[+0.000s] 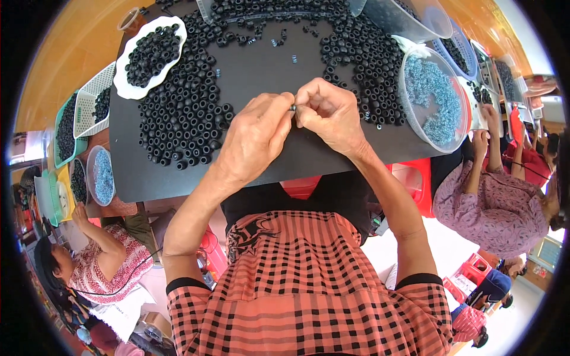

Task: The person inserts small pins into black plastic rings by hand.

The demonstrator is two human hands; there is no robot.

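Above the dark table (172,190), my left hand (252,133) and my right hand (329,113) meet fingertip to fingertip. Both are closed in a pinch around a small dark piece (293,108), mostly covered by the fingers. Left of my left hand spreads a heap of small black hollow round pieces (184,113), their holes facing up. More black pieces (380,83) lie beyond my right hand. A few small metal springs (294,59) are scattered on the tabletop past my fingers. On the right, a clear round tub (460,121) holds many bluish springs.
A white scalloped plate (123,83) of black pieces stands at the far left. At the far edge are clear bins (409,24). Co-workers sit at the left (113,261) and right (493,202), beside baskets of parts (89,89). A red stool (418,184) is below the table.
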